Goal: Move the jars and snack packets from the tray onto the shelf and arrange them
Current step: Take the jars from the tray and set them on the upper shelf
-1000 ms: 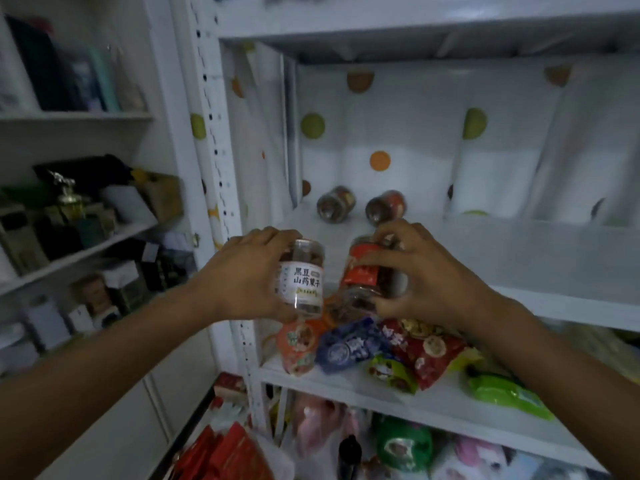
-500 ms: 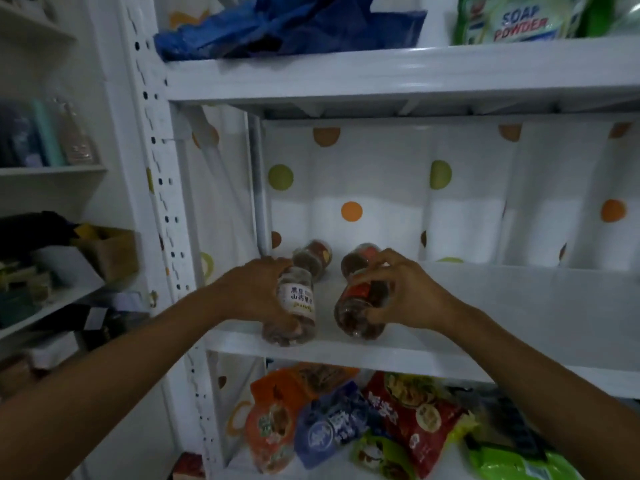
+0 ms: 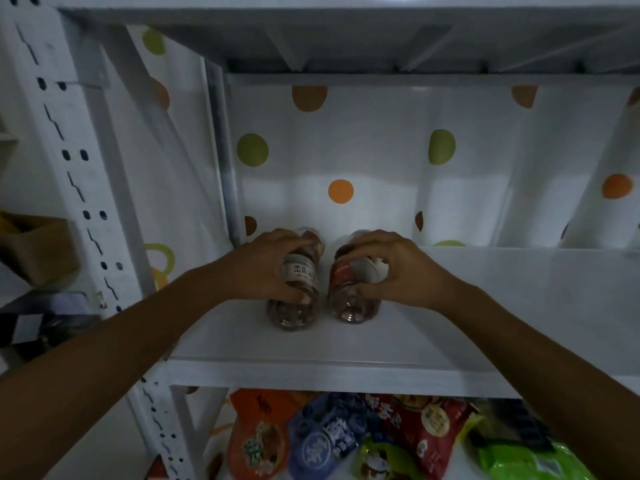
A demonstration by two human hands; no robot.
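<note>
1. On the white shelf (image 3: 485, 306), near its left end, two jars lay on their sides with their bases toward the camera. They were just beside each other, with a narrow gap between them.
2. The left hand (image 3: 266, 268) gripped the white-labelled jar (image 3: 299, 306), with the fingers curled over it and the thumb on its near side.
3. The right hand (image 3: 398, 268) gripped the red-labelled jar (image 3: 349, 306) in the same manner, with the fingers curled over the top.
4. Behind the hands, a rear left jar (image 3: 314, 237) and a rear right jar (image 3: 353, 234) showed only in part, close to the spotted sheet (image 3: 346, 150).
5. On the level below, an orange packet (image 3: 256, 441), a blue packet (image 3: 325, 434), a red packet (image 3: 429, 420) and a green packet (image 3: 526, 462) lay overlapping.
</note>
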